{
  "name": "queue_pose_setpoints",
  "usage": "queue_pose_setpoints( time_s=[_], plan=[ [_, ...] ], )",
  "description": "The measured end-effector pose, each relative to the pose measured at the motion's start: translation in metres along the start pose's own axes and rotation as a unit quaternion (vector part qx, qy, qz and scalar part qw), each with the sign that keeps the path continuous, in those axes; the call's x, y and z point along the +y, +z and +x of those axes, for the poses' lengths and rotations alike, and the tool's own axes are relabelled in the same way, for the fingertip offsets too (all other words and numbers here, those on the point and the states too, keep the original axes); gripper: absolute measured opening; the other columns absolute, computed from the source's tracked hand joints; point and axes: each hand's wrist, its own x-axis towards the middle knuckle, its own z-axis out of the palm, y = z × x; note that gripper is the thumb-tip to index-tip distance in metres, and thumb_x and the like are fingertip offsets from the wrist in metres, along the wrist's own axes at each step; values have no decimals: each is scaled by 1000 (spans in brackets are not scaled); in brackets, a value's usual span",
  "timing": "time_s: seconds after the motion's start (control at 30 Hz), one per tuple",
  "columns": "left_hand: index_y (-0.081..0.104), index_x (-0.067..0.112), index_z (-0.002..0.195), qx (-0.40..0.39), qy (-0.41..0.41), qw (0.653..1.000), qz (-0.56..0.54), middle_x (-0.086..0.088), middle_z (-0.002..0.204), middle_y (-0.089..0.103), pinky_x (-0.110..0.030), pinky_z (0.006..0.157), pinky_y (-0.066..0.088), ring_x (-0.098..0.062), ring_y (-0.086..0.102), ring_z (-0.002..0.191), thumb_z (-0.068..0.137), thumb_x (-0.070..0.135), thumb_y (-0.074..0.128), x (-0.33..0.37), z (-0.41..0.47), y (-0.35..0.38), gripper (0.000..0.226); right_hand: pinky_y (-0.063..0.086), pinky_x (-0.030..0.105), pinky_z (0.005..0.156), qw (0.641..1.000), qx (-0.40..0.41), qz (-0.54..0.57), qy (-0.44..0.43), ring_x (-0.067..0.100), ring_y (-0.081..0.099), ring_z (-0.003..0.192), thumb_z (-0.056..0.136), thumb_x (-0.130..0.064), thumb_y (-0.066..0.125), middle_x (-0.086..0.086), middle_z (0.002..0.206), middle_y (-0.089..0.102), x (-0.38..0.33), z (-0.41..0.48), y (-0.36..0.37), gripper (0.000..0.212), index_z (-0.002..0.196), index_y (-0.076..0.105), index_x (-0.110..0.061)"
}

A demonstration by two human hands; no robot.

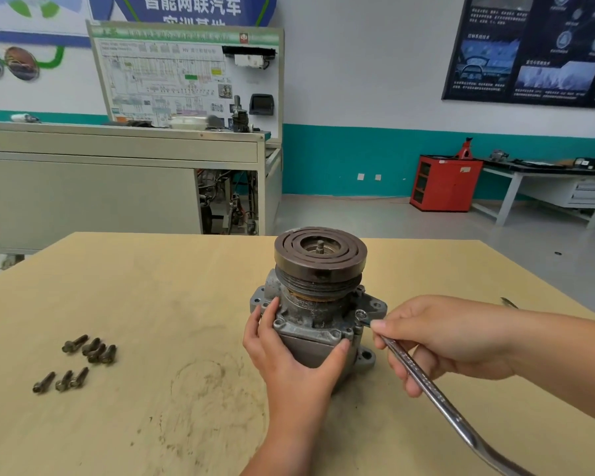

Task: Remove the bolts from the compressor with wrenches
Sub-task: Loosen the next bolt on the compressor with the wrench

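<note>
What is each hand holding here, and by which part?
The left hand grips the compressor around its lower housing; the right hand holds the wrench by its shank, near the end set on a bolt.

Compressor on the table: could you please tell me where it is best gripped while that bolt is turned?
Grip the compressor by its squarish lower housing from the near left, as the left hand does: its flat faces give purchase, the round pulley on top might spin, and the wrench occupies the right side.

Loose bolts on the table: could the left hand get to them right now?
Probably yes, but not while busy: the left hand grips the compressor. Only bare table lies between it and the loose bolts.
</note>
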Motion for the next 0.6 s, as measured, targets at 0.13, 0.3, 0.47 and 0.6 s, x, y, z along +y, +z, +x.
queue_pose_setpoints(
  time_s=[0.13, 0.3, 0.47, 0.6],
  plan=[
    [31, 46, 123, 2, -3, 1000, -2, 11, 142, 16, -22, 110, 18, -4, 17, 138, 59, 14, 89, -1, 1, 1, 92, 47, 20, 48, 997, -17, -76, 28, 12, 57, 41, 99, -36, 38, -4, 49, 57, -7, -2, -7, 33, 79, 52, -13],
    [30, 50, 121, -3, -5, 1000, -6, 15, 141, 15, -22, 110, 18, -4, 18, 138, 60, 14, 89, 0, 0, 0, 92, 46, 23, 69, 841, 81, -534, -24, 7, 58, 68, 94, -50, 40, -8, 74, 62, -29, 3, -38, 30, 84, 59, -29],
    [30, 51, 121, -5, -9, 1000, -8, 17, 141, 14, -25, 112, 19, -6, 18, 139, 60, 15, 88, 0, 1, -1, 91, 46, 23, 66, 876, 104, -466, -65, 4, 56, 71, 94, -43, 46, -13, 75, 60, -19, 6, -47, 18, 86, 61, -36],
    [31, 50, 119, -6, -10, 1000, -6, 15, 140, 14, -28, 114, 19, -7, 18, 139, 60, 15, 88, 1, 1, -1, 89, 46, 22, 73, 982, 45, -178, -34, 14, 68, 63, 100, -28, 38, -8, 62, 64, 3, -5, -27, 25, 85, 53, -16]
  ],
)
